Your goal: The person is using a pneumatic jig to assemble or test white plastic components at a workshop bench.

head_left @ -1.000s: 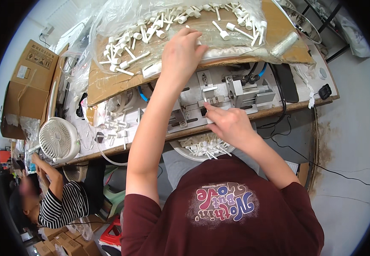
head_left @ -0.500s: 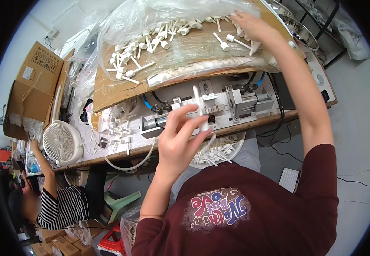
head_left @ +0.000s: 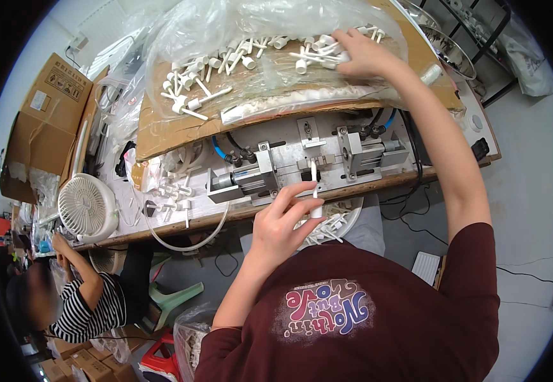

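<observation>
My left hand point(head_left: 284, 223) pinches a white capped stem point(head_left: 315, 191) between thumb and fingers. The piece stands nearly upright, its thin end by the small metal block of the clamping fixture point(head_left: 315, 163); whether they touch I cannot tell. My right hand point(head_left: 367, 56) reaches over the cardboard sheet point(head_left: 264, 81) at the back, fingers spread around several white capped stems point(head_left: 318, 57). These lie bunched against its thumb and palm. More such stems point(head_left: 187, 76) are heaped to the left on the plastic-covered cardboard.
Metal cylinder mounts point(head_left: 251, 175) point(head_left: 372, 153) flank the fixture. A round white tub point(head_left: 355, 219) of stems sits below the table edge. Left are loose stems point(head_left: 178, 191), a white fan point(head_left: 87, 207) and a cardboard box point(head_left: 47, 121). A person in a striped shirt point(head_left: 95, 312) works at far left.
My left hand has lowered the capped stem toward the table's front, slightly right. My right hand has shifted nearer and left, and the stems beside it are now bunched together.
</observation>
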`<state>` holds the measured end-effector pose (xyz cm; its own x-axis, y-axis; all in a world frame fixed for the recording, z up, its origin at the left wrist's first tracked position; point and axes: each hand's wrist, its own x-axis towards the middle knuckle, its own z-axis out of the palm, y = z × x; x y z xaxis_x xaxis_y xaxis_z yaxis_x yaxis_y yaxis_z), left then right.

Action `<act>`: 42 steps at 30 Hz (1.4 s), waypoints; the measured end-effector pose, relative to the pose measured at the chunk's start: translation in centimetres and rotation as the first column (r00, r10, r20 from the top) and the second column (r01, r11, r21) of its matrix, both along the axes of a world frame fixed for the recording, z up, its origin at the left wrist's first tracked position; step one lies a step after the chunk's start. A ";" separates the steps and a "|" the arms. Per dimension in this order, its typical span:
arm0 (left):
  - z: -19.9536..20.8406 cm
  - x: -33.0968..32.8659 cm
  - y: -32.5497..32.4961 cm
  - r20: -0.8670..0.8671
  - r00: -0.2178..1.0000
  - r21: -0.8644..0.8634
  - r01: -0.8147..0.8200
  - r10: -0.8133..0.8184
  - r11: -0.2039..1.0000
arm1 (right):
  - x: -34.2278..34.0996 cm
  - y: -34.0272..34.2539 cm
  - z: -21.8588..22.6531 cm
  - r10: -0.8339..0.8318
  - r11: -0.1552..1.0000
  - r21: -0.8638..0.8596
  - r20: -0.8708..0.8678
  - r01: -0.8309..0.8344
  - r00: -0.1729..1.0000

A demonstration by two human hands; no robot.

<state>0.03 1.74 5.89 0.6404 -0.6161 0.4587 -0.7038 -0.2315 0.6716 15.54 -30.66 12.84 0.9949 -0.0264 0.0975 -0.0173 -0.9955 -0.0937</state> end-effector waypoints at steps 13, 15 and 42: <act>-5.1 0.3 -1.8 0.254 0.952 0.120 -0.206 0.170 0.971 | -1.2 5.4 0.5 0.030 0.976 0.217 0.005 -0.031 1.000; -5.2 0.4 -2.2 0.317 0.936 0.177 -0.217 0.153 0.960 | -1.8 5.0 -0.7 0.023 0.955 0.290 0.121 -0.057 0.992; 1.8 2.3 -4.2 0.114 0.966 -0.300 -0.190 0.233 0.935 | -18.2 14.4 -5.2 -0.023 0.316 0.925 0.229 -0.210 0.973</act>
